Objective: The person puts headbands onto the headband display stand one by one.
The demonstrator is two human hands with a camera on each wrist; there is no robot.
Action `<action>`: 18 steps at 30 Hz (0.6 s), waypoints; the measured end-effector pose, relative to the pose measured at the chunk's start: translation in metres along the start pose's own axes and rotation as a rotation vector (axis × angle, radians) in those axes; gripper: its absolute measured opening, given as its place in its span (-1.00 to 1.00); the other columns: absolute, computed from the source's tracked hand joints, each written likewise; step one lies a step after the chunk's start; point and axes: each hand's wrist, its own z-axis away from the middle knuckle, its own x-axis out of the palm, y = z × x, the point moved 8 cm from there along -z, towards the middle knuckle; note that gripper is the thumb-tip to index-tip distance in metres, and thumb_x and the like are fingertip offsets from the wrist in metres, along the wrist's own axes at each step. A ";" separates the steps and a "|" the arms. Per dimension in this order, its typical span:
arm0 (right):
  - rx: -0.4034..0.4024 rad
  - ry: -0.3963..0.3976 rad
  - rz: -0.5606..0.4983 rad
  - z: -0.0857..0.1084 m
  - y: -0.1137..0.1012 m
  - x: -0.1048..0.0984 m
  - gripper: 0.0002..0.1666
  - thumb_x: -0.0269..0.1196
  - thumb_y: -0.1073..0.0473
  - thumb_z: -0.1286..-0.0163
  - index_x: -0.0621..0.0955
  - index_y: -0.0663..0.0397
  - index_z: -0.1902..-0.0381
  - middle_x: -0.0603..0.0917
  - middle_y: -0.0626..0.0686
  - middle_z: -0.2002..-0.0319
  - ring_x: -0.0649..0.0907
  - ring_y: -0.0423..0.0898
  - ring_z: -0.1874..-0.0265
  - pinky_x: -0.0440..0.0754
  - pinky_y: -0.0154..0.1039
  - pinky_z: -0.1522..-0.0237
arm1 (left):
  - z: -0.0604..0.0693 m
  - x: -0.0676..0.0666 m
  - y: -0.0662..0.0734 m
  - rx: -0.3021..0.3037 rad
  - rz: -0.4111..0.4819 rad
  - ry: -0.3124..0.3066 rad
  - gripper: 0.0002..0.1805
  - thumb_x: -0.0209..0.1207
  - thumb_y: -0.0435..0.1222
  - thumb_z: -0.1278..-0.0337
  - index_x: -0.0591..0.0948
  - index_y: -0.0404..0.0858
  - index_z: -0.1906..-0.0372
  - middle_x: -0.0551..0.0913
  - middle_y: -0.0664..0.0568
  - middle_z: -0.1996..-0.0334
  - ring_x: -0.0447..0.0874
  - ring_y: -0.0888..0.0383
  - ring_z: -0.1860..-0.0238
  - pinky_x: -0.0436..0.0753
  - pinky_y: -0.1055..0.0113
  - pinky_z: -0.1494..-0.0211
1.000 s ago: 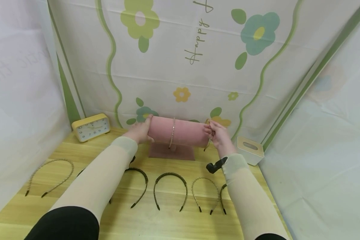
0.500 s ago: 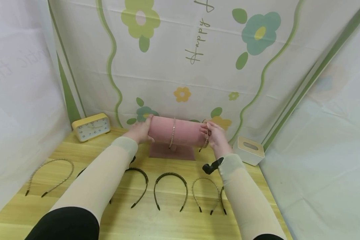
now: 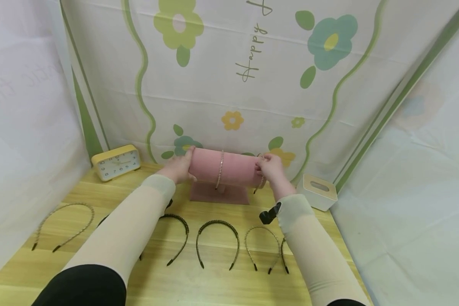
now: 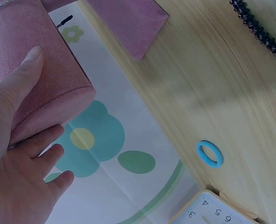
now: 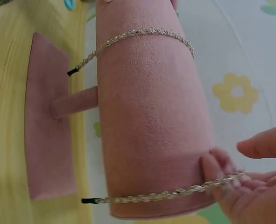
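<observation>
A pink velvet headband stand, a horizontal cylinder on a short post and flat base, stands at the back of the table. My left hand grips its left end, thumb on the curved side and fingers about the end, the last ones spread off it. A braided glittery headband sits across the middle of the cylinder. Around its right end lies a second braided headband. My right hand is at that band's far side; its fingers touch the band and the cylinder, while the thumb stays apart from them.
Several headbands lie in a row along the front, among them a dark beaded headband and a pale braided headband. A yellow clock stands back left, a tissue box back right. A blue ring lies near the clock. Fabric walls surround the table.
My right hand has moved slightly left, bringing the second headband further onto the cylinder's right end. Its thumb now stands off the band. My left hand keeps its place on the stand.
</observation>
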 end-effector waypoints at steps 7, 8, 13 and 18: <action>-0.119 -0.002 0.352 0.007 -0.021 -0.001 -0.37 0.10 0.26 -0.46 0.30 0.29 -0.45 0.40 0.29 -0.33 0.38 0.17 -0.33 0.39 0.01 -0.31 | 0.000 0.001 -0.003 -0.007 0.001 0.001 0.31 0.50 -0.14 0.02 -0.26 -0.22 -0.57 0.53 -0.36 -0.15 0.47 -0.28 -0.19 0.26 -0.16 -0.38; -0.140 -0.016 0.364 0.007 -0.022 -0.001 -0.37 0.11 0.27 -0.46 0.31 0.26 -0.45 0.38 0.29 -0.35 0.38 0.17 -0.33 0.40 0.02 -0.30 | -0.001 0.001 -0.003 -0.008 0.001 0.000 0.31 0.49 -0.14 0.02 -0.26 -0.22 -0.57 0.53 -0.36 -0.16 0.47 -0.28 -0.19 0.26 -0.16 -0.38; -0.263 -0.193 0.470 0.006 -0.023 0.002 -0.26 0.20 0.35 -0.39 0.30 0.03 -0.50 0.21 0.18 -0.47 0.30 0.14 -0.40 0.37 0.08 -0.31 | -0.001 0.002 -0.003 -0.013 -0.002 0.003 0.31 0.49 -0.14 0.02 -0.25 -0.22 -0.57 0.55 -0.35 -0.13 0.48 -0.28 -0.17 0.27 -0.17 -0.37; -0.375 -0.347 0.651 0.007 -0.020 -0.001 0.03 0.43 0.29 -0.21 0.20 -0.06 -0.55 0.14 0.14 -0.52 0.10 0.18 -0.47 0.07 0.21 -0.42 | -0.001 0.001 -0.003 -0.004 -0.008 0.001 0.31 0.49 -0.13 0.01 -0.26 -0.23 -0.57 0.57 -0.34 -0.11 0.50 -0.26 -0.16 0.26 -0.16 -0.38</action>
